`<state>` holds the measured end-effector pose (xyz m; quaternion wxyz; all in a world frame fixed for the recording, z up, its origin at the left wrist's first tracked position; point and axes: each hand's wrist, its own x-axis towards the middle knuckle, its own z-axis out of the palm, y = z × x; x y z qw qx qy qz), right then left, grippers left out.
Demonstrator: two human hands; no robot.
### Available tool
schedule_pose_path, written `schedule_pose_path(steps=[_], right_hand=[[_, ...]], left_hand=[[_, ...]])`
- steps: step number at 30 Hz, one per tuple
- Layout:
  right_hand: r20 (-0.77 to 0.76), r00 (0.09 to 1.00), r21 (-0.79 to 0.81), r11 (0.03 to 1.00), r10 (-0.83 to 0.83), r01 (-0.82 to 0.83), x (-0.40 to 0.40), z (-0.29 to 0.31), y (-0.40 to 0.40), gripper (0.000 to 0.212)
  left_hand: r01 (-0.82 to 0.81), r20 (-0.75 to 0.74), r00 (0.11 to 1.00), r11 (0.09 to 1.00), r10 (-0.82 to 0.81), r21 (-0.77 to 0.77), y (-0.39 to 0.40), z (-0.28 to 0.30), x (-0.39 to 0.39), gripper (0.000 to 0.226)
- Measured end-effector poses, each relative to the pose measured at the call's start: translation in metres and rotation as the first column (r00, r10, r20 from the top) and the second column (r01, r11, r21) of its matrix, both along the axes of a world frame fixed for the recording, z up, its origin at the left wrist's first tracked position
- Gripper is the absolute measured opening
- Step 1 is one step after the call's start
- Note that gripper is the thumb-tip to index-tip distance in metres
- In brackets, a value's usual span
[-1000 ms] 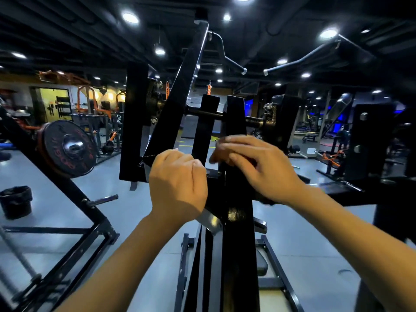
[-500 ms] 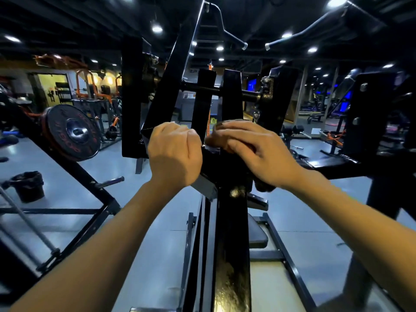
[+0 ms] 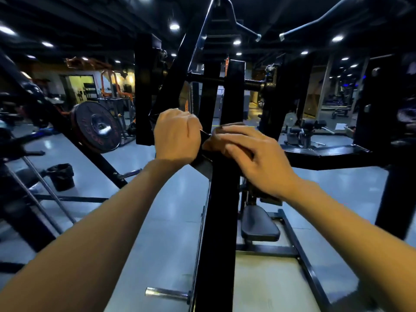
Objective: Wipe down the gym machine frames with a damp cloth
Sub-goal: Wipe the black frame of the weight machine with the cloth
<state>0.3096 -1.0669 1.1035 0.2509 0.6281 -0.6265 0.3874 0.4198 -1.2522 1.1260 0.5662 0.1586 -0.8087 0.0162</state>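
Observation:
A black gym machine frame fills the middle, and its upright post (image 3: 221, 221) rises between my arms. My right hand (image 3: 249, 154) lies with fingers flat across the post, pressing a dark cloth (image 3: 228, 128) against it. Only the cloth's edge shows beyond the fingertips. My left hand (image 3: 177, 136) is a closed fist just left of the post, touching the right fingertips. It seems to pinch a dark corner of the cloth (image 3: 206, 138). The rest of the cloth is hidden under both hands.
A threaded crossbar (image 3: 252, 83) runs above my hands. A weight plate (image 3: 98, 127) hangs on a sloping bar at left, with a black bin (image 3: 62, 176) on the floor beneath. A seat pad (image 3: 258, 224) and base rails lie low right. A chrome peg (image 3: 166, 293) sticks out at the bottom.
Both hands stay at the same spot on the post, close together. The view has tipped down and moved nearer, showing more of the base and floor.

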Motion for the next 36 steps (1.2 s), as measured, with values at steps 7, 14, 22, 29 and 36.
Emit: schedule_pose_path(steps=[7, 14, 22, 29, 36], right_hand=[[-0.136, 0.967, 0.171, 0.966, 0.216, -0.192, 0.059, -0.061, 0.058, 0.031], [-0.069, 0.998, 0.085, 0.996, 0.003, 0.003, 0.022, -0.024, 0.028, 0.035], [-0.046, 0.996, 0.119, 0.99, 0.076, -0.07, 0.079, -0.076, 0.06, 0.034], [0.023, 1.0, 0.178, 0.984, 0.004, -0.008, 0.095, -0.073, 0.071, 0.037], [0.114, 0.993, 0.178, 0.984, -0.021, 0.0, 0.117, -0.099, 0.089, 0.036]], left_hand=[[-0.001, 0.069, 0.998, 1.0, 0.001, -0.007, -0.003, 0.0, 0.001, 0.052], [0.051, 0.196, 0.978, 0.995, -0.066, 0.081, 0.006, 0.002, 0.011, 0.043], [0.24, 0.173, 0.928, 0.885, -0.33, 0.399, 0.07, -0.044, 0.074, 0.031], [-0.182, 0.6, 0.767, 0.82, -0.227, 0.542, 0.139, -0.114, 0.173, 0.037], [-0.29, 0.957, 0.289, 0.955, 0.028, 0.059, 0.181, -0.154, 0.228, 0.031]])
